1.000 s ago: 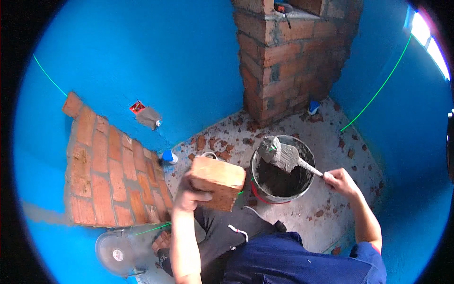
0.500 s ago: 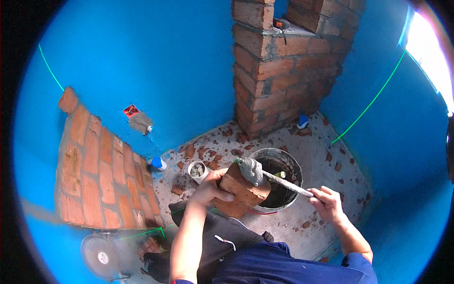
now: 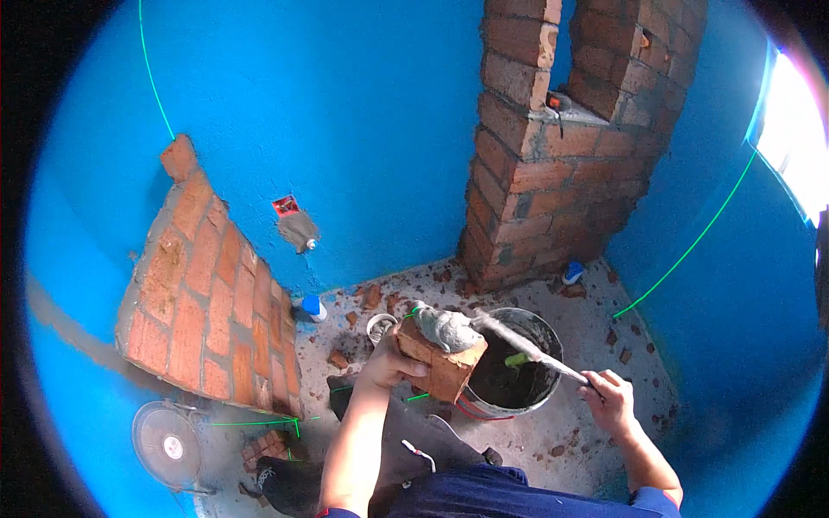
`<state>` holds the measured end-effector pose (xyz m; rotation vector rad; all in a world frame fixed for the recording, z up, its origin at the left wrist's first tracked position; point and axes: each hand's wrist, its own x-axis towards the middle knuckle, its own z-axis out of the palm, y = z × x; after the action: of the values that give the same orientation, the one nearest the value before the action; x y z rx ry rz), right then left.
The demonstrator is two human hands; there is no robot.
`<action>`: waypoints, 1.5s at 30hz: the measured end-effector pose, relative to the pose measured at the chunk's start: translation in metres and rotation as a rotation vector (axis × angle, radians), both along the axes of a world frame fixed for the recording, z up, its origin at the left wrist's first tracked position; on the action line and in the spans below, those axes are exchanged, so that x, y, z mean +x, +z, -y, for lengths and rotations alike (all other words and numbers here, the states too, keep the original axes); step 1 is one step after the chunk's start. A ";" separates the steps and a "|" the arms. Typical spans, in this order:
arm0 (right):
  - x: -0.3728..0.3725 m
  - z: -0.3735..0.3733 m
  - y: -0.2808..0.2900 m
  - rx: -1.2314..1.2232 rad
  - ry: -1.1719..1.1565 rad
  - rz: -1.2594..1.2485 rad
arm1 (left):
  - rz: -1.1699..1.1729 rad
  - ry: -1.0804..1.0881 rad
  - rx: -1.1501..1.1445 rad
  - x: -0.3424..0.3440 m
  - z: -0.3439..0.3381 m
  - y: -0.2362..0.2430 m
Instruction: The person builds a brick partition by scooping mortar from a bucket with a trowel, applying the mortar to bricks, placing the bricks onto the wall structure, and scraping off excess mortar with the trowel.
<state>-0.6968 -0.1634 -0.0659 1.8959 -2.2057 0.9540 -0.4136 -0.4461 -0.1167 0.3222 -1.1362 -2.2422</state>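
Observation:
My left hand (image 3: 393, 367) grips a reddish brick (image 3: 451, 377) by its left side, thumb across the near face. A thick lump of wet grey mortar (image 3: 447, 330) sits along the brick's upper side. In my right hand (image 3: 611, 400) is the handle of a narrow, mortar-smeared trowel (image 3: 527, 347). Its far end, blurred, is beside the mortar lump, over the bucket. The round bucket (image 3: 559, 350) stands right of the brick, dark inside, with a yellow-green object (image 3: 516, 359) in it.
A partial brick wall (image 3: 199, 293) rises at left, a brick pillar (image 3: 535, 198) with a niche at the back. A white cup (image 3: 380, 326), blue-topped containers (image 3: 313, 307) and brick rubble lie on the floor. A fan (image 3: 168, 445) stands lower left; green string (image 3: 158, 78) runs along the wall.
The trowel has come away from the brick, leaving its mortar spread on the upper side. My left hand has tilted the brick slightly. The whole view has shifted, with the pillar now further right.

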 end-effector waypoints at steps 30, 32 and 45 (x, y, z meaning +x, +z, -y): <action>0.109 0.037 -0.051 -0.164 -0.067 0.489 | 0.434 0.975 -0.604 -0.025 -0.039 0.040; 0.125 0.056 -0.053 -0.192 0.011 0.506 | 0.320 0.872 -0.419 -0.035 -0.050 0.036; 0.105 0.027 -0.100 0.046 -0.104 0.435 | 0.173 0.913 -0.437 -0.002 -0.032 0.026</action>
<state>-0.5922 -0.1903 -0.1657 1.6954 -2.5436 1.4202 -0.4154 -0.4139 -0.0910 0.6896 -1.1980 -1.1631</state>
